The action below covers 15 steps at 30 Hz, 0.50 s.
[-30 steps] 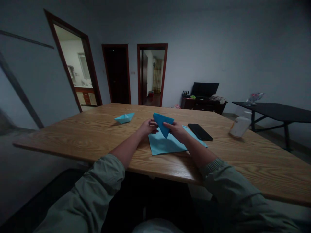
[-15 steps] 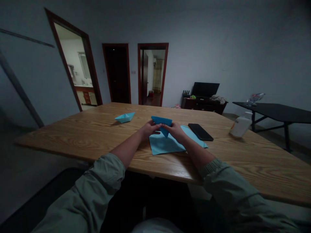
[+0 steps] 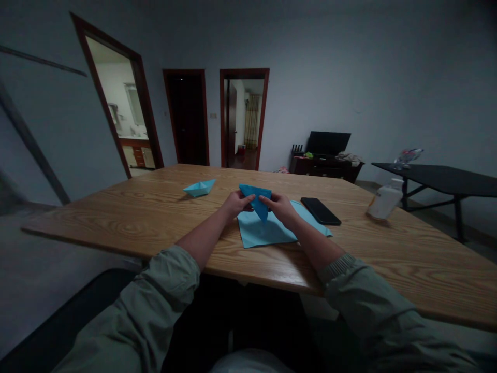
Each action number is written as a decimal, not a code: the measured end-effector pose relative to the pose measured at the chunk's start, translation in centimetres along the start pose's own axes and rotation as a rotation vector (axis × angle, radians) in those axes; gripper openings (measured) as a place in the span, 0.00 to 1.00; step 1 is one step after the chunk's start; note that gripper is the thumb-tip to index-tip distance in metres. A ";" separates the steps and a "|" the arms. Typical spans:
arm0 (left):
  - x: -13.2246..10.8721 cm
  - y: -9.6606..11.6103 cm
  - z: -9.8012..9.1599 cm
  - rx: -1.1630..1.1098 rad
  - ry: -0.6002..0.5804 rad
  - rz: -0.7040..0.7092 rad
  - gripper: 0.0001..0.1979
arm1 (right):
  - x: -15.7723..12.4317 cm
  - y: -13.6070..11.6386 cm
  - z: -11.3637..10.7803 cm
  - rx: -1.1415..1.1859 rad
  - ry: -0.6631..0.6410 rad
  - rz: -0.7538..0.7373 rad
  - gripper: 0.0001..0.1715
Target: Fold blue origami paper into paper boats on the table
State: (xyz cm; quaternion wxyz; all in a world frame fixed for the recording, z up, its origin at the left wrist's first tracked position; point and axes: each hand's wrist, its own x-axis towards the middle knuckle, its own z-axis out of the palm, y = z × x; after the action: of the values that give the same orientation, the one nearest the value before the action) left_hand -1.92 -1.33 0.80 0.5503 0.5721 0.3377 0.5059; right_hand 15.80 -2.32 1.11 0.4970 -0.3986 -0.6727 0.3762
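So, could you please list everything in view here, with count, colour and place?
table: one, light wood, before the person
paper sheets: apparently two, light blue, flat on the table's near middle
folded paper: one, dark blue, held up over the paper sheets
paper boat: one, light blue, on the table, left of the paper sheets
phone: one, black, flat on the table, right of the paper sheets
bottle: one, white, on the table's right part
side table: one, black, far right
screen: one, dark, back wall
doorways: three, red-brown frames, left and back walls
left hand: one, pinching the folded paper's left side
right hand: one, pinching its right side
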 end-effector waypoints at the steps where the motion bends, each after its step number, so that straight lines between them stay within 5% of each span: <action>1: 0.0 0.1 0.0 0.004 0.012 0.002 0.25 | 0.0 0.0 0.0 -0.008 0.007 0.005 0.26; 15: 0.0 0.0 -0.4 0.041 0.026 -0.020 0.27 | 0.0 0.0 -0.5 0.054 -0.028 0.048 0.24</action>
State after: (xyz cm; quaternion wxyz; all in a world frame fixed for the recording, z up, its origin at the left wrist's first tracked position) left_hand -2.33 -1.17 0.72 0.5388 0.5733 0.3609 0.5007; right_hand 16.25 -2.26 1.25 0.4889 -0.3960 -0.6594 0.4114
